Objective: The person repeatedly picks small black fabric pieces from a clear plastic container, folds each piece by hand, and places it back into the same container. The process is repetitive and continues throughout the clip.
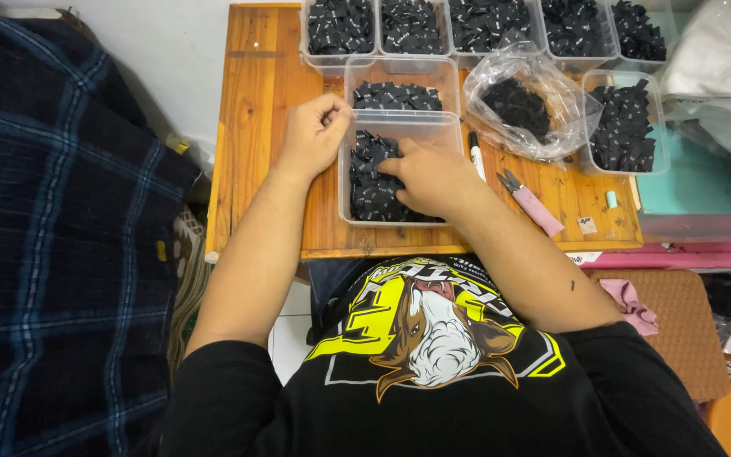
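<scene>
A clear plastic tub (pixel 399 125) full of small black fabric labels (pixel 371 190) sits on the wooden table (pixel 255 127) in front of me. My right hand (pixel 429 176) reaches into this tub, fingers pressed down among the labels. My left hand (pixel 315 131) rests at the tub's left rim, fingers curled shut; whether it pinches a label is hidden. A second tub of black labels (pixel 398 93) stands just behind the first.
Several more clear tubs of black labels (pixel 484 25) line the table's far edge. A crumpled plastic bag with labels (pixel 522 106) and another tub (pixel 623 127) lie to the right. A marker pen (pixel 476 154) and pink-handled snips (pixel 533 203) lie beside my right forearm. Dark plaid cloth (pixel 52 237) hangs at left.
</scene>
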